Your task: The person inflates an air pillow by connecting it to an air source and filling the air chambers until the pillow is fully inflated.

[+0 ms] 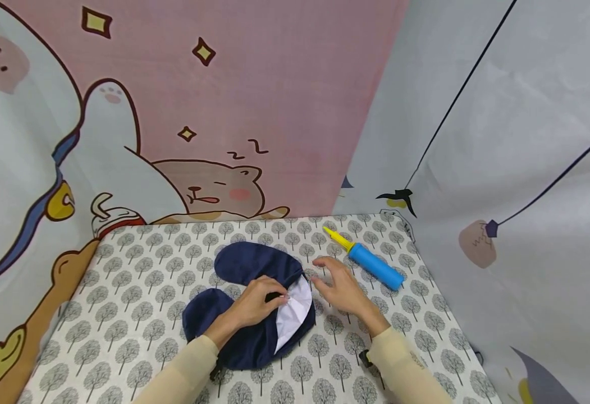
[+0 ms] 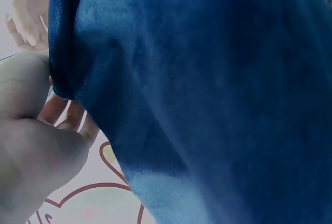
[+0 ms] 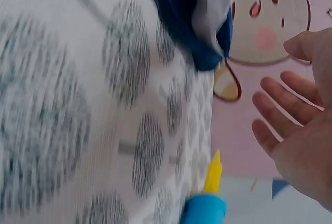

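Observation:
A navy, U-shaped neck pillow (image 1: 254,262) lies on the table, its two arms toward the left. At its curved right end the cover gapes, and a white inner layer (image 1: 297,308) shows through. My left hand (image 1: 258,302) reaches across the pillow, thumb and fingertips pinching at the opening's edge; the exact spot pinched is partly hidden. Navy fabric (image 2: 218,79) fills most of the left wrist view beside that hand. My right hand (image 1: 345,289) hovers just right of the opening, fingers parted and nothing in them. The right wrist view shows it (image 3: 301,115) apart from the pillow.
A blue hand pump (image 1: 375,265) with a yellow nozzle (image 1: 338,238) lies on the table, beyond and right of my right hand. The tablecloth (image 1: 138,348) has a tree print. Cartoon-printed curtains (image 1: 295,112) stand behind the table and along its sides.

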Motion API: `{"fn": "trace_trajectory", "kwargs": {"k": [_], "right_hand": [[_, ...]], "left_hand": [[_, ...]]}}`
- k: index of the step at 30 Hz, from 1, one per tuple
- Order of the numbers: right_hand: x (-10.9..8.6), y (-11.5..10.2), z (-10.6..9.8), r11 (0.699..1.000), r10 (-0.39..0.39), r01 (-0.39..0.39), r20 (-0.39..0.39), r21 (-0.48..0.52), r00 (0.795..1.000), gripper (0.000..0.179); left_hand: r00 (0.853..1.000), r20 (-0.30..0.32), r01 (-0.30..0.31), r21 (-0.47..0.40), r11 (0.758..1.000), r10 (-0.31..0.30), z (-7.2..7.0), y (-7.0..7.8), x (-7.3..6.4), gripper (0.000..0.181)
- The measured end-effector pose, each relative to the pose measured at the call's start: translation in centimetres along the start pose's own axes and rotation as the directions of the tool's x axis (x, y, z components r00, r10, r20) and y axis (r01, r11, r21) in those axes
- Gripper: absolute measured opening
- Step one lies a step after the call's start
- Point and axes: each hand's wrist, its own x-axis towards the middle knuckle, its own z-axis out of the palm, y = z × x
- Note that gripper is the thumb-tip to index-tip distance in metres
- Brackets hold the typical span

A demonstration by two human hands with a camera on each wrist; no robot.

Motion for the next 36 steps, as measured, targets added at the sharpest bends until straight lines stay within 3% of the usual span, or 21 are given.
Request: {"fn": "trace_trajectory", "kwargs": {"k": [9,18,27,36], "right_hand": [[-1.6,4.9,-3.9,0.967,0.131,-0.149,-0.097,-0.208,0.987,0.062],[-2.4,9.4,-6.7,0.907,0.163,-0.200,-0.131,-0.370,0.978,0.067],[-2.3,10.7,-6.7,0.851,0.339,-0.330,-0.053,-0.409,0.939,0.072],[-1.4,11.2,-6.0,0.802,0.395,-0.372,-0.052,-0.468,0.917,0.070]], "left_hand": [[0.998,-0.031,0.055,0.000,0.998,-0.055,0.4,-0.2,0.0,0.014],[0.994,-0.034,0.106,-0.014,0.994,-0.107,0.7,-0.2,-0.1,0.014],[0.990,-0.044,0.132,-0.020,0.991,-0.133,0.6,-0.1,-0.1,0.013],[0.987,-0.060,0.148,-0.025,0.989,-0.150,0.7,0.0,-0.1,0.011]]}}
